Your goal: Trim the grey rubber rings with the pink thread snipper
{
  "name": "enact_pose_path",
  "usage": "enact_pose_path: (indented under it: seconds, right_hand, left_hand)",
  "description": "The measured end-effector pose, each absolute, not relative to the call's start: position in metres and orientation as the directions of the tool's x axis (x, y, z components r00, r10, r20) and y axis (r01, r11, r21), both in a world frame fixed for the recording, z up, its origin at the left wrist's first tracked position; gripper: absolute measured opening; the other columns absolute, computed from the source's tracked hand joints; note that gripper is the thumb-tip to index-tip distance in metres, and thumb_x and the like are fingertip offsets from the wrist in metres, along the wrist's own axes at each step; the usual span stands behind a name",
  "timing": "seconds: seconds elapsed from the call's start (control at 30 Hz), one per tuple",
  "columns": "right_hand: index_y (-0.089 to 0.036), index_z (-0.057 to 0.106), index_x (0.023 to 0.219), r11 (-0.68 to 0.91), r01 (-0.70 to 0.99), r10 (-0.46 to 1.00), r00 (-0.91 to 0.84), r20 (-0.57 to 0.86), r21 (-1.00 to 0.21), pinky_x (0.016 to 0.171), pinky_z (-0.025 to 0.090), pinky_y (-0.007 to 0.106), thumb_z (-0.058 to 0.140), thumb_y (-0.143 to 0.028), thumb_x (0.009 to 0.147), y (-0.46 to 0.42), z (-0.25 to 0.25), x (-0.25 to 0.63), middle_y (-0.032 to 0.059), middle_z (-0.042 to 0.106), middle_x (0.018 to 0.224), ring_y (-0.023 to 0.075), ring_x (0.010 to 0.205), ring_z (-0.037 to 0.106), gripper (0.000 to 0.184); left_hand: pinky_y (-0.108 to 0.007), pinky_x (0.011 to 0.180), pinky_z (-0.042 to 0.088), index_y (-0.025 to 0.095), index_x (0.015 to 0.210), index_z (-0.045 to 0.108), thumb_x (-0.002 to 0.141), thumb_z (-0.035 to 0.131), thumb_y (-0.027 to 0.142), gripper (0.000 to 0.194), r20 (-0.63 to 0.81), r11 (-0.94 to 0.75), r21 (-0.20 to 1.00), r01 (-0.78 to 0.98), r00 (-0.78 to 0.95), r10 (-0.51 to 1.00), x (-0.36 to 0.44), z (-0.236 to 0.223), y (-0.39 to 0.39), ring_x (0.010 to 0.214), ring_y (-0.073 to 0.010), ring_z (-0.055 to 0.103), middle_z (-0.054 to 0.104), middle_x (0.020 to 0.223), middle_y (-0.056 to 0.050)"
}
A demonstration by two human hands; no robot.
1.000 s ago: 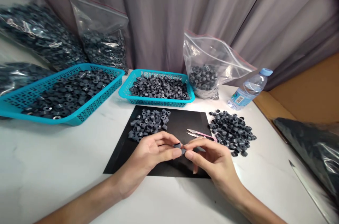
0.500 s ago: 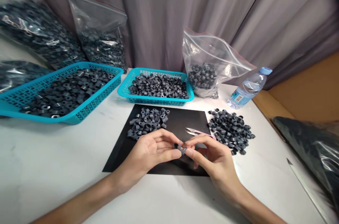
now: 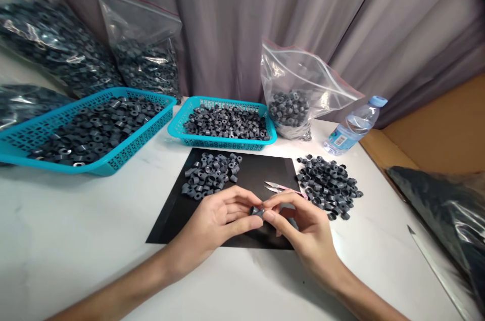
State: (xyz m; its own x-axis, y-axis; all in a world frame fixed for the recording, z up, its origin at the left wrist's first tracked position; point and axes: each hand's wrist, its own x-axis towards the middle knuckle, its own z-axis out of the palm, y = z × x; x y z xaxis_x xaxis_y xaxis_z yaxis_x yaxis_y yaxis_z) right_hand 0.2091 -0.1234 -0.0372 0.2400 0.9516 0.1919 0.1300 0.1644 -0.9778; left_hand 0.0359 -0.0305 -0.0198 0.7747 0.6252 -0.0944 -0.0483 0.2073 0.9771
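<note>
While both hands meet just below the middle of the frame, a small grey part [image 3: 256, 212] sits between their fingertips, over the black mat [image 3: 252, 174]. The left hand [image 3: 222, 212] pinches it between thumb and forefinger, its other fingers loosely curled. The right hand [image 3: 305, 220] has thumb and fingertips closed on the part's right side; how much of it they cover, I cannot tell.

Above the left hand, the left pile [image 3: 210, 175] of similar grey pieces lies on the mat. The snips [image 3: 278, 188], with pink handles, lie behind the right hand, blades pointing left. Right of the mat, the right pile [image 3: 330, 184] spreads over the white table [image 3: 235, 285].

At upper center stands the small basket [image 3: 223, 144], filled with pieces; the large basket [image 3: 108, 167], also filled, reaches the left edge. Just right of the small basket is an open-topped bag [image 3: 293, 73] partly filled with pieces, and farther right a bottle [image 3: 350, 129] leans in the view.
</note>
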Motion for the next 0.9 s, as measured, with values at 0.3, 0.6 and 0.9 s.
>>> enact_pose_path:
  seconds: [0.3, 0.6, 0.9]
  right_hand:
    - [-0.023, 0.068, 0.104, 0.129, 0.593, 0.888, 0.288, 0.359, -0.795, 0.079, 0.048, 0.036, 0.058, -0.038, 0.097, -0.112, -0.034, 0.237, 0.0064, 0.066, 0.100, 0.0212, 0.087, 0.059, 0.019]
    - [-0.022, 0.067, 0.115, 0.051, 0.974, 0.903, 0.049, 0.426, -0.220, 0.091, 0.038, 0.048, 0.052, -0.039, 0.100, -0.108, -0.053, 0.263, 0.0091, 0.065, 0.099, 0.0277, 0.095, 0.054, 0.027]
    - [-0.020, 0.056, 0.086, 0.023, 0.744, 0.909, 0.262, 0.324, -0.667, 0.064, 0.039, 0.029, 0.038, -0.038, 0.105, -0.110, -0.041, 0.256, 0.0003, 0.055, 0.074, 0.0155, 0.066, 0.051, 0.032]
  left_hand:
    - [-0.024, 0.093, 0.046, 0.026, 0.112, 0.071, 0.086, 0.074, 0.031, 0.026, -0.254, 0.335, 0.941, 0.052, 0.761, 0.597, 0.033, -0.009, -0.031, 0.098, -0.0133, 0.063, 0.068, 0.109, 0.000]
    - [-0.022, 0.087, 0.040, 0.025, 0.112, 0.073, 0.091, 0.068, 0.033, 0.023, -0.254, 0.455, 0.890, -0.017, 0.811, 0.527, 0.030, -0.007, -0.031, 0.092, -0.0110, 0.054, 0.064, 0.097, 0.000]
    - [-0.022, 0.084, 0.041, 0.022, 0.099, 0.069, 0.090, 0.069, 0.030, 0.012, -0.222, 0.497, 0.862, -0.101, 0.807, 0.548, 0.029, -0.007, -0.030, 0.085, -0.0092, 0.056, 0.063, 0.095, 0.001]
